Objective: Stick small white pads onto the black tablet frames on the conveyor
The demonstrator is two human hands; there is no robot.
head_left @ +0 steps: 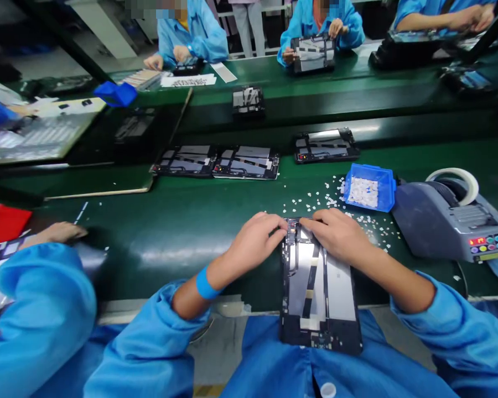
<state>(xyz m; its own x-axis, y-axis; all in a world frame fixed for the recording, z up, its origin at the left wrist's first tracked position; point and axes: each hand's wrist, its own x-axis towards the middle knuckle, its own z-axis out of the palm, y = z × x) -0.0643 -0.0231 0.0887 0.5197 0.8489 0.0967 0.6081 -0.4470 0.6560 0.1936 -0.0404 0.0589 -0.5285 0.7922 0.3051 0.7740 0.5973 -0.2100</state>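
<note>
The person's two arms reach forward and angle inward, sleeves drawn back to bare the forearms. A blue band circles the left wrist. The left hand is turned back-up, its thumb and forefinger tips close together. The right hand bends at the knuckles, its forefinger pointing toward the left, the fingertips of both hands near each other but apart.

Tablets, bin on green bench
</note>
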